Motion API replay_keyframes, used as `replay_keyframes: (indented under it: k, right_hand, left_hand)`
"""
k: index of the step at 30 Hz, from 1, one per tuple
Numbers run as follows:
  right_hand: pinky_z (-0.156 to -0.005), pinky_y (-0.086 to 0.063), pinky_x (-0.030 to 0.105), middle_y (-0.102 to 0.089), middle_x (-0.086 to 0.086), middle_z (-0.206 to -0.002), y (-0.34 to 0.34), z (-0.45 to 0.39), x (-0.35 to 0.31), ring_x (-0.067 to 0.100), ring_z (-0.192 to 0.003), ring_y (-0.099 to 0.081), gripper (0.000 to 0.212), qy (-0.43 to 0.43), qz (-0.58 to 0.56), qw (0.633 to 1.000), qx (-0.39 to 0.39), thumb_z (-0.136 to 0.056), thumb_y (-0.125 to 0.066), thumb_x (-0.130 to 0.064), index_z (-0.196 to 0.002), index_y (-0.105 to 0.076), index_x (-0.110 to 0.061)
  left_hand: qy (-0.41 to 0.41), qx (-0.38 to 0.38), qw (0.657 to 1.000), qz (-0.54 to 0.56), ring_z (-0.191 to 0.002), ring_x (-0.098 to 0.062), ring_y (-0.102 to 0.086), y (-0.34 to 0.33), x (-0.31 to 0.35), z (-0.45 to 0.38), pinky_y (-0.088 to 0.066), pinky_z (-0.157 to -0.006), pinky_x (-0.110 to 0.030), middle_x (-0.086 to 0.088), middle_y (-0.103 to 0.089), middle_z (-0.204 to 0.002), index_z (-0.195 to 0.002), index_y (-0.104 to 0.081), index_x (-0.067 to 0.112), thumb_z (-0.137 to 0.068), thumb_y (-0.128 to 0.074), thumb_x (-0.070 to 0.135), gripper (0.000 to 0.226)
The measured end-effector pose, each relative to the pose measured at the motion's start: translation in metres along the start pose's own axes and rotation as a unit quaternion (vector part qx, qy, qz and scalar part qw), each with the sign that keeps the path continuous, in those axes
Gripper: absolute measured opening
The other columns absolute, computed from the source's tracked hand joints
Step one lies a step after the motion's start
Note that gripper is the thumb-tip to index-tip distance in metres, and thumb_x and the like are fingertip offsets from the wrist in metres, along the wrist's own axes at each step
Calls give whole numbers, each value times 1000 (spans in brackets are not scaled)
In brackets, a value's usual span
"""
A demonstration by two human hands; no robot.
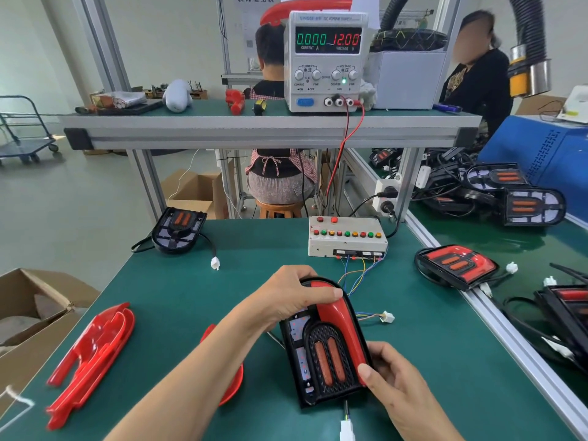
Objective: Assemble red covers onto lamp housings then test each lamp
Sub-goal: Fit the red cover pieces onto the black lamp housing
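Note:
A black lamp housing (321, 358) lies on the green table in front of me, with a red cover (340, 326) along its right side and far end. My left hand (292, 297) grips the housing's far end, thumb pressed on the red cover. My right hand (394, 377) holds the near right corner, thumb on the cover's lower end. The housing's white connector (346, 429) hangs at the near edge. Loose red covers (92, 354) lie stacked at the left, and another red cover (234, 383) peeks out under my left forearm.
A test box (346, 238) with coloured buttons and a loose wired plug (387, 317) sits behind the lamp. A bare housing (176, 232) lies far left, a covered lamp (456, 265) right. The power supply (327, 62) on the shelf reads 0.000 and 12.00. A cardboard box (31, 310) stands at the left.

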State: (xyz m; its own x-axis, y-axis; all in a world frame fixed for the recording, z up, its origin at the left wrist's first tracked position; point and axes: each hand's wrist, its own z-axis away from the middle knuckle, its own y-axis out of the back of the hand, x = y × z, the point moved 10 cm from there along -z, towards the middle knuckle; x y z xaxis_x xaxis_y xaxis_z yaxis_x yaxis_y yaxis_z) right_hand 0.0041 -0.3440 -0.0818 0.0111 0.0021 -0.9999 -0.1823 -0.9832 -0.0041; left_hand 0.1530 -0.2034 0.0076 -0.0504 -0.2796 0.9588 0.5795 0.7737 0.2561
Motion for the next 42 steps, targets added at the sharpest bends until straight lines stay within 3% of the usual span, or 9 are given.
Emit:
replay_keyframes:
  k: [7, 13, 16, 19, 24, 28, 33, 38, 42]
  right_hand:
    - [-87, -54, 24, -76, 9, -109, 2, 0, 0, 15, -99, -70, 30, -4, 21, 1000, 10, -89, -66, -12, -118, -64, -3]
    - [-90, -54, 23, -76, 9, -111, 3, 0, 0, 15, -103, -71, 23, -10, 50, 999, 12, -95, -61, 1, -118, -64, -3]
    - [-91, -53, 23, -75, 10, -111, 3, 1, -2, 16, -104, -71, 23, -8, 53, 998, 17, -95, -62, 2, -117, -65, -4]
    - [-90, -53, 22, -75, 10, -111, 3, 3, -4, 16, -103, -71, 23, -7, 58, 998, 21, -95, -62, 3, -117, -66, -5]
    - [-91, -53, 21, -72, 15, -113, 1, 3, -5, 17, -104, -71, 24, -6, 56, 998, 20, -95, -61, 5, -117, -64, -3]
    - [-90, -52, 20, -71, 19, -113, 1, 3, -7, 17, -103, -71, 24, 4, 53, 998, 16, -93, -63, 3, -116, -65, -3]
    - [-89, -52, 19, -71, 17, -112, -1, 3, -10, 19, -103, -71, 34, 16, 42, 999, 12, -84, -67, -18, -116, -66, -6]
    - [-88, -52, 20, -70, 17, -111, -1, 2, -10, 17, -102, -71, 36, 16, 47, 999, 14, -83, -67, -21, -116, -66, -7]
    - [-89, -53, 22, -70, 17, -113, 1, 1, -6, 15, -103, -71, 23, 10, 49, 999, 20, -94, -64, -1, -116, -66, -6]
  left_hand:
    - [-14, 6, 1000, 1, -72, -19, -69, 1, 3, 5, -60, -80, -44, -15, -75, -86, -87, -70, 9, -59, -91, 53, 56]
    - [-2, -13, 1000, -10, -73, -11, -66, 1, 4, 8, -54, -78, -31, 3, -73, -80, -87, -72, 17, -65, -80, 70, 58]
    - [14, -70, 997, 25, -83, -14, -67, -2, 4, 11, -54, -88, -34, 0, -73, -88, -93, -72, 18, -80, -80, 52, 38]
    - [41, -96, 992, 64, -82, -16, -69, -6, 2, 14, -56, -83, -32, -2, -73, -91, -96, -69, 16, -88, -76, 37, 23]
    - [97, -79, 983, 137, -77, -21, -72, -9, -5, 12, -59, -79, -32, -11, -76, -92, -93, -74, 12, -86, -77, 32, 22]
    - [119, -76, 977, 162, -64, -18, -71, -10, -5, 10, -59, -62, -29, -10, -75, -81, -88, -71, 9, -88, -76, 16, 8]
    - [120, -68, 976, 168, -57, -17, -67, -11, -5, 10, -57, -58, -27, -8, -71, -72, -78, -66, 13, -88, -75, 13, 13]
    - [58, -42, 989, 128, -71, -21, -67, -8, 0, 9, -58, -75, -33, -9, -72, -83, -83, -70, 13, -89, -77, 27, 17]
    - [37, -56, 994, 84, -89, -20, -69, -6, 4, 13, -54, -97, -40, -6, -74, -96, -103, -70, 6, -85, -74, 44, 42]
